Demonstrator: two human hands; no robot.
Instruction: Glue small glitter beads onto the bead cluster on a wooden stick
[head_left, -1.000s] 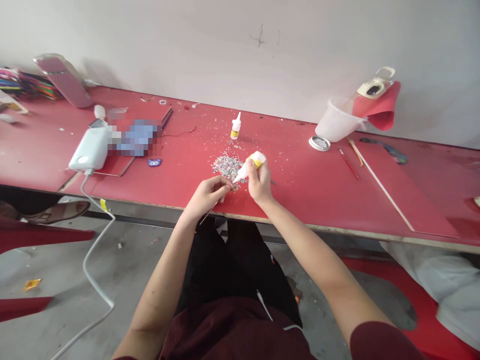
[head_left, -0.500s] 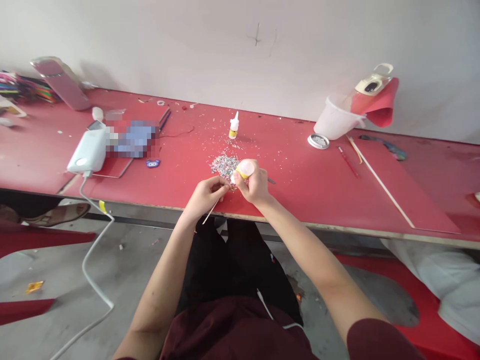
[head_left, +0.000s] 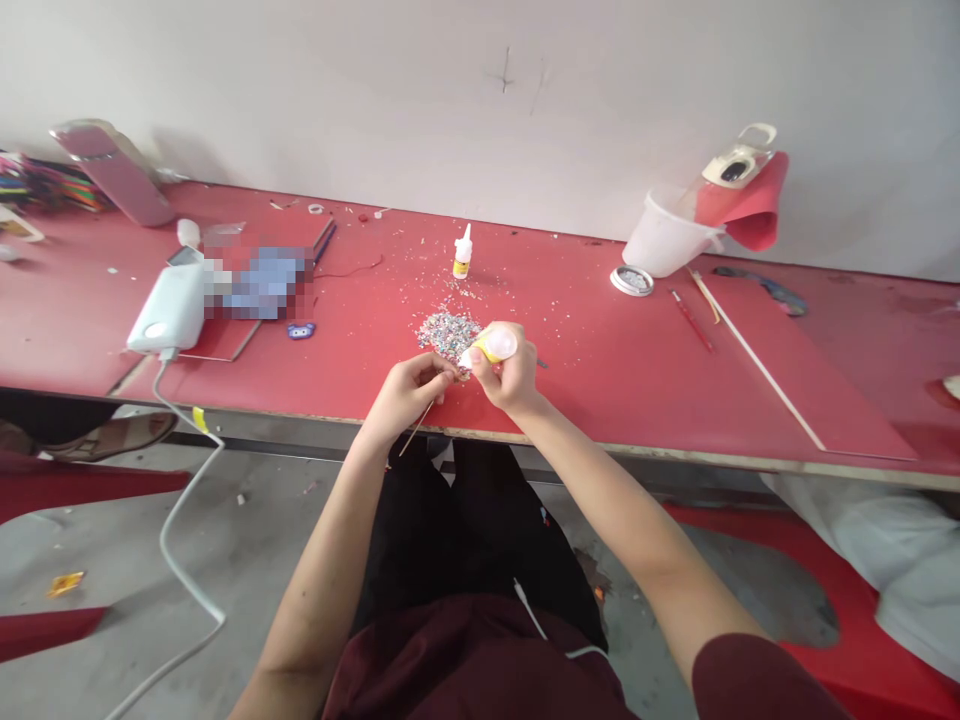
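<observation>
My left hand (head_left: 412, 388) is closed on a thin stick (head_left: 414, 430) near the table's front edge; its lower end pokes out below my fingers. What sits at the stick's upper end is too small to make out. My right hand (head_left: 514, 375) grips a small glue bottle (head_left: 498, 344) with a yellow label, tipped with its nozzle down toward my left fingertips. Just beyond both hands lies a heap of tiny multicoloured bits (head_left: 446, 332), some scattered around it. Behind the heap a second glue bottle (head_left: 463, 255) stands upright.
On the left of the red table (head_left: 615, 400) are a white power bank (head_left: 169, 310) with a cable and a pink flask (head_left: 116, 175). To the right stand a white bucket (head_left: 667, 235), a round lid (head_left: 631, 281), a red pen (head_left: 691, 320) and a red board (head_left: 817, 370).
The glue bottle in my right hand has tilted over further, its base turning rightward. The stick in my left hand has shifted slightly. The whole view has moved a little.
</observation>
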